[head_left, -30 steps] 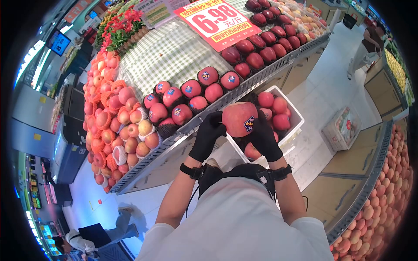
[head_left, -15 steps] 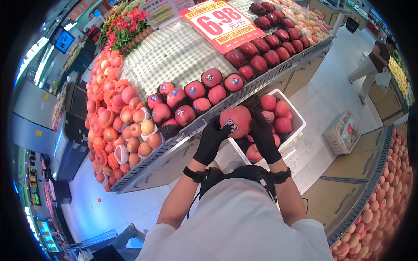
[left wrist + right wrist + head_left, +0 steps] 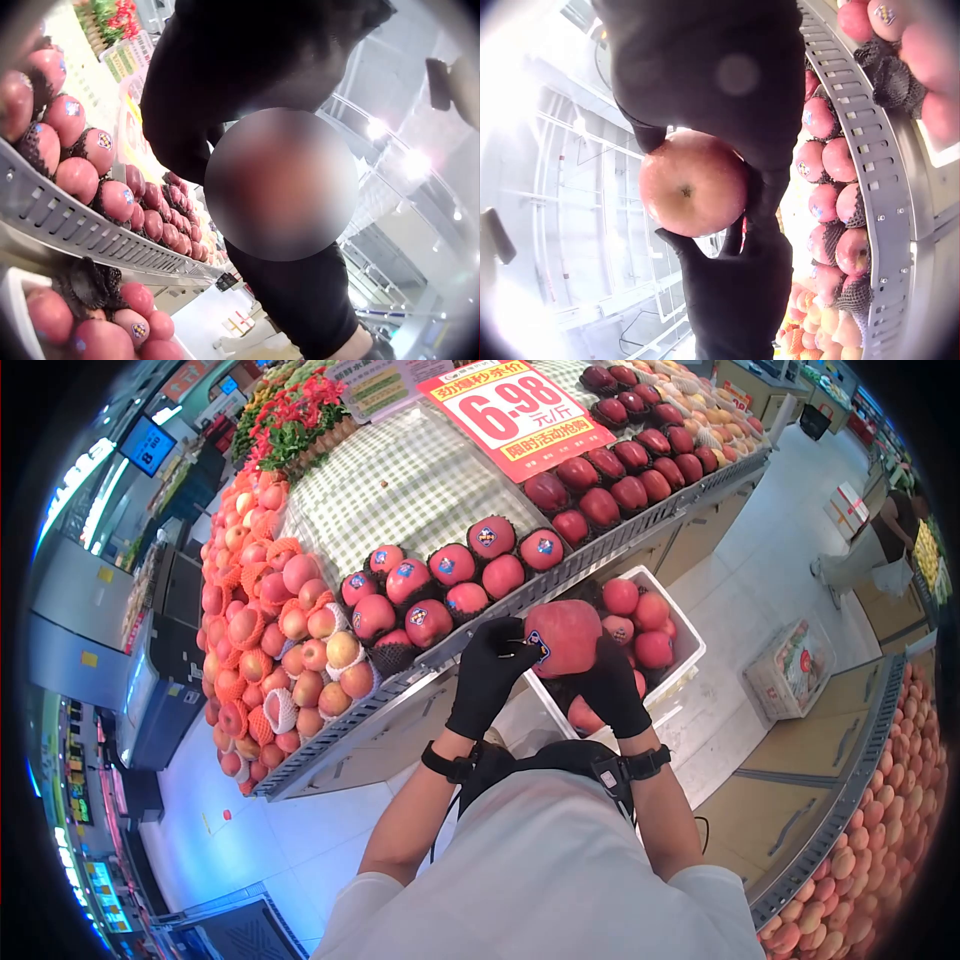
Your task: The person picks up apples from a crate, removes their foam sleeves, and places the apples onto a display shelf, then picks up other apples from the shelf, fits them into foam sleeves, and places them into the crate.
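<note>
A large red apple (image 3: pixel 566 637) with a dark diamond-shaped sticker is held up between my two black-gloved hands. My left hand (image 3: pixel 490 672) grips its left side, with fingertips right at the sticker. My right hand (image 3: pixel 612 688) holds the opposite side, fingers curled round it. In the right wrist view, one end of the apple (image 3: pixel 694 184) faces the camera, between the gloved fingers. A blurred round patch hides the apple in the left wrist view. Below the hands stands a white foam box (image 3: pixel 690 650) of red apples (image 3: pixel 653 649), partly hidden by the right hand.
Stickered apples (image 3: pixel 452 564) in black foam nets line the front of the slatted display rail (image 3: pixel 455 650). Darker red apples (image 3: pixel 600 507) lie by a price sign (image 3: pixel 515 415). Net-wrapped apples (image 3: pixel 300 622) are heaped leftward. Another box (image 3: pixel 790 670) sits on the floor at right.
The apple has turned in my hands, its sticker moving from the right side across the front to the left. The passer-by at lower left has left the view.
</note>
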`<state>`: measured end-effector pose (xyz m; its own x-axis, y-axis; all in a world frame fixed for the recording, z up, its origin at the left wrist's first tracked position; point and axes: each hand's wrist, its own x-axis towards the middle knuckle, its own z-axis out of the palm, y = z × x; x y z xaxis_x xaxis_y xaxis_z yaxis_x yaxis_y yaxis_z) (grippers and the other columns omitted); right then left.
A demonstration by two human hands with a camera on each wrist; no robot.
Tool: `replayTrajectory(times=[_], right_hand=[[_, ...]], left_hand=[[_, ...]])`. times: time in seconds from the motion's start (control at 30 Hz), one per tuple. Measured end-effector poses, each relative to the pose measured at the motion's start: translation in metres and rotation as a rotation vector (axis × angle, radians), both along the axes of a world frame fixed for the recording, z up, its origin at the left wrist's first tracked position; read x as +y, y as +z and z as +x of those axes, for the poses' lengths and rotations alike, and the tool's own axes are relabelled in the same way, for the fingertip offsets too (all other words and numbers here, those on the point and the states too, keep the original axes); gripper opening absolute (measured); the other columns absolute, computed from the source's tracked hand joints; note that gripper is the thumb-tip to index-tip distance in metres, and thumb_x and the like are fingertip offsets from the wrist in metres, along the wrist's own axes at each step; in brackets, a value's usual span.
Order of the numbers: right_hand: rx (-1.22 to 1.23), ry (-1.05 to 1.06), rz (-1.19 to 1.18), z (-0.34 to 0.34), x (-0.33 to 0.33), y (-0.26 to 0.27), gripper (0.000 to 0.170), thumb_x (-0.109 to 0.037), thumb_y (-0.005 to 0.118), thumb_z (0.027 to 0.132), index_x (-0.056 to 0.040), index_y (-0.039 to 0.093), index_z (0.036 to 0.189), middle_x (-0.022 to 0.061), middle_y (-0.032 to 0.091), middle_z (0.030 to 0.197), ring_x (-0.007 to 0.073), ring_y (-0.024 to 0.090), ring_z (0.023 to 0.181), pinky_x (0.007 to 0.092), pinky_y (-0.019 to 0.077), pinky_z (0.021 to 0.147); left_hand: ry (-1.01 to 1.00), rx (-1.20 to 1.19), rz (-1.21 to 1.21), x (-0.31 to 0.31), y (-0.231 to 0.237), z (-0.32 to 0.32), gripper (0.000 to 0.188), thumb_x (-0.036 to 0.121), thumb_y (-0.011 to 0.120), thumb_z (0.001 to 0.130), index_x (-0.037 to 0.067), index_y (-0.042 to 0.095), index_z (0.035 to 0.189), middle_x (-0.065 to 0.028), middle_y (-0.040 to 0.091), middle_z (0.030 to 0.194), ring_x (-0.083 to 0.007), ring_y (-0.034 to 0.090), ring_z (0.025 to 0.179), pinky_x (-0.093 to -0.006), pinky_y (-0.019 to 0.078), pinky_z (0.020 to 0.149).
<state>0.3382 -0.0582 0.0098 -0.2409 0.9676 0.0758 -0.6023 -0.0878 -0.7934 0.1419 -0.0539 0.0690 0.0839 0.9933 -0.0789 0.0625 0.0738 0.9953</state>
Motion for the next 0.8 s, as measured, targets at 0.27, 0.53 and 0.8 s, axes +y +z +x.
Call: replayTrajectory(times=[0.27, 0.53, 0.8], right_hand=[[-0.555, -0.353, 0.180, -0.008, 0.003, 0.012, 0.048, -0.017, 0.067, 0.091, -0.0042, 0.049, 0.134, 0.0082, 0.058, 0.123, 0.0175, 0.057, 0.111, 0.0308, 0.0502, 0.091], [-0.335, -0.003, 0.102, 0.014, -0.001, -0.019, 0.044, -0.014, 0.057, 0.095, -0.0038, 0.047, 0.137, 0.0066, 0.056, 0.126, 0.0148, 0.055, 0.113, 0.0295, 0.0486, 0.095], [-0.228, -0.139, 0.055, 0.006, 0.001, 0.006, 0.058, -0.015, 0.065, 0.088, -0.0041, 0.041, 0.140, 0.0104, 0.052, 0.132, 0.0214, 0.053, 0.120, 0.0351, 0.0464, 0.101]], left_hand=[[-0.016, -0.127, 0.016, -0.003, -0.017, 0.010, 0.055, 0.018, 0.073, 0.087, -0.003, 0.050, 0.132, -0.0153, 0.059, 0.126, -0.0228, 0.059, 0.115, -0.0337, 0.0531, 0.092], [-0.203, -0.016, 0.140, -0.003, -0.022, -0.003, 0.053, 0.020, 0.065, 0.091, -0.003, 0.048, 0.136, -0.0140, 0.059, 0.126, -0.0214, 0.058, 0.116, -0.0337, 0.0540, 0.090], [-0.065, -0.111, -0.176, 0.003, -0.017, -0.015, 0.053, 0.016, 0.073, 0.086, -0.002, 0.052, 0.131, -0.0134, 0.060, 0.125, -0.0215, 0.060, 0.114, -0.0351, 0.0515, 0.095]])
